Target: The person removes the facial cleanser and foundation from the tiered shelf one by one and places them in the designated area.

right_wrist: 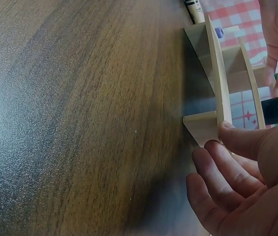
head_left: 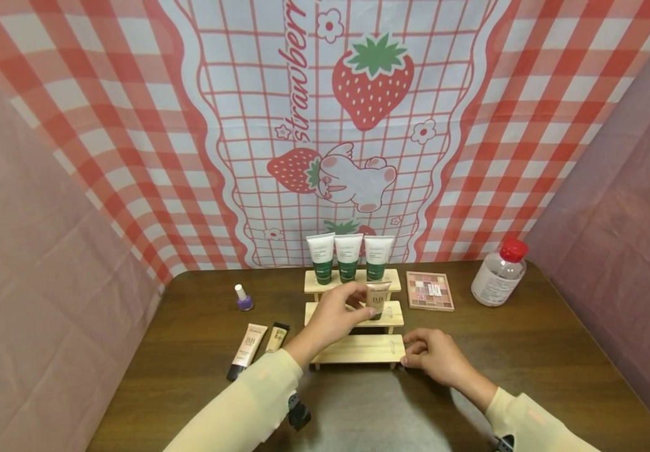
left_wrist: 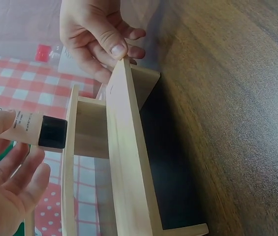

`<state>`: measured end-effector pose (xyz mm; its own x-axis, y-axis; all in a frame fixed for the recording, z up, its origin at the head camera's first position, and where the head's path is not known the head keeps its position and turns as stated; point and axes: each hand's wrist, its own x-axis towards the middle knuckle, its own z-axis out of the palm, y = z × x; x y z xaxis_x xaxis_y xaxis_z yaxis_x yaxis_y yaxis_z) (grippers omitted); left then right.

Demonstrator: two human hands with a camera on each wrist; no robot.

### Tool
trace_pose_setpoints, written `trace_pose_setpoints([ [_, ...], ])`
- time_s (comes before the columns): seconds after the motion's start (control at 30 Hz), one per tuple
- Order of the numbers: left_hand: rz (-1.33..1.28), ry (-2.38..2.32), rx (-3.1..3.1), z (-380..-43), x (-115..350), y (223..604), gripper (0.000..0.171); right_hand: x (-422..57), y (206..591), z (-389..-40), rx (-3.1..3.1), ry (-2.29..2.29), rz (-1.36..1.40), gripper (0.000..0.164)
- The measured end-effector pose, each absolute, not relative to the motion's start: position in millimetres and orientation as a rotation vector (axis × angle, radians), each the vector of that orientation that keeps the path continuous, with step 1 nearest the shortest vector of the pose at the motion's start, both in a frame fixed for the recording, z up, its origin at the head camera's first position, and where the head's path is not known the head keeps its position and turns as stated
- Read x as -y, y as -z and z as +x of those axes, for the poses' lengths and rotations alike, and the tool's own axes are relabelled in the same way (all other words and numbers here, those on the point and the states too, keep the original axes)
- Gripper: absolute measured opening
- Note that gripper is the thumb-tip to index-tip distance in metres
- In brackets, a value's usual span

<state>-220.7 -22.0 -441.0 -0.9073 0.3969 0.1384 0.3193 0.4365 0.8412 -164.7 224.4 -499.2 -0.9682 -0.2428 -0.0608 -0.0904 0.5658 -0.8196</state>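
Note:
My left hand (head_left: 339,311) pinches a small beige BB cream tube (head_left: 378,298), cap down, at the right part of the middle step of a three-step wooden display rack (head_left: 353,349). In the left wrist view, its black cap (left_wrist: 53,132) is right at the edge of that step. At the right end of the lowest step, my right hand (head_left: 435,356) grips the board's corner, its thumb (right_wrist: 237,137) on the edge and the other fingers curled beside it. Three white and green tubes (head_left: 348,257) stand in a row on the top step.
Left of the rack lie a larger BB cream tube (head_left: 248,345) and a smaller black-capped tube (head_left: 277,338). A purple nail polish bottle (head_left: 243,299) stands behind them. An eyeshadow palette (head_left: 430,291) and a clear red-capped bottle (head_left: 499,275) are on the right, before a checked cloth backdrop (head_left: 325,220).

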Motion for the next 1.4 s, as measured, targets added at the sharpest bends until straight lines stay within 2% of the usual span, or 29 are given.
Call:
trace_pose_setpoints([
  [0.43, 0.673, -1.456, -2.631, -221, 20, 441, 0.017, -224, 499, -164, -2.600, 1.388, -0.280, 0.037],
  [0.6, 0.686, -1.468, -2.634, -220, 22, 440, 0.017, -224, 500, -164, -2.590, 1.387, -0.283, 0.037],
  [0.73, 0.709, -1.500, -2.626, -217, 32, 438, 0.025, -224, 499, -164, -2.589, 1.383, -0.288, 0.038],
  [0.83, 0.708, -1.526, -2.613, -215, 43, 436, 0.030, -224, 498, -164, -2.589, 1.379, -0.291, 0.038],
  [1.07, 0.661, -1.629, -2.611, -206, 82, 433, 0.026, -224, 496, -164, -2.583, 1.389, -0.270, 0.038],
  [1.4, 0.356, -1.741, -2.640, -191, 168, 453, 0.023, -222, 496, -163, -2.567, 1.401, -0.239, 0.039],
])
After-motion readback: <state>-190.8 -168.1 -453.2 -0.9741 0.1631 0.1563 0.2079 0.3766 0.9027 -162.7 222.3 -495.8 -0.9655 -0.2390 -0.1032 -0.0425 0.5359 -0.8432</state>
